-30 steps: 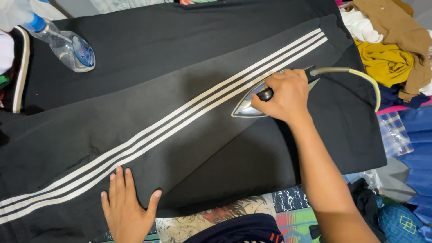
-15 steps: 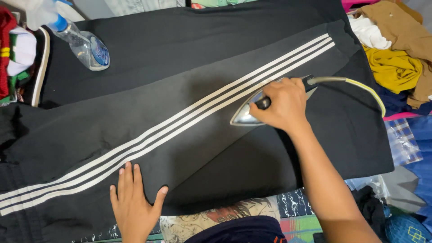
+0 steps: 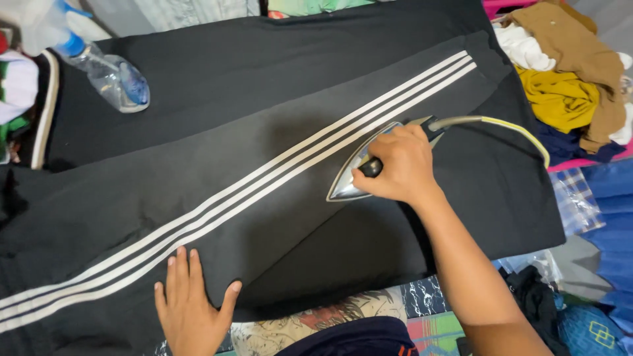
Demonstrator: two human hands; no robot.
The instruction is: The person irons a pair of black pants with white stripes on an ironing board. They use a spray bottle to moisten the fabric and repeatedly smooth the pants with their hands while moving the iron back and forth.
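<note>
A clear spray bottle [image 3: 112,78] lay on its side near the far left corner of the ironing surface, on the black trousers [image 3: 217,145] w/ three white stripes [image 3: 277,175] running diagonally near-left to far-right. At the near edge, the left hand [image 3: 191,306] lay flat on the cloth, fingers together, thumb splayed, holding nothing, just pinning fabric. Centre-right, the right hand [image 3: 399,168] was wrapped tight round the handle of a silver iron [image 3: 356,178], soleplate down on the trousers beside the stripes, tip pointing near-left; cord [image 3: 508,125] trailed toward the far right edge. Step in hand, by my read: pressing the leg along the stripes. Next move prob calls for a slow glide toward the left hand, cloth kept taut. Past the right edge: heap of brown, yellow & white clothes [image 3: 567,79]. A patterned mat [image 3: 369,310] showed at the near edge.
</note>
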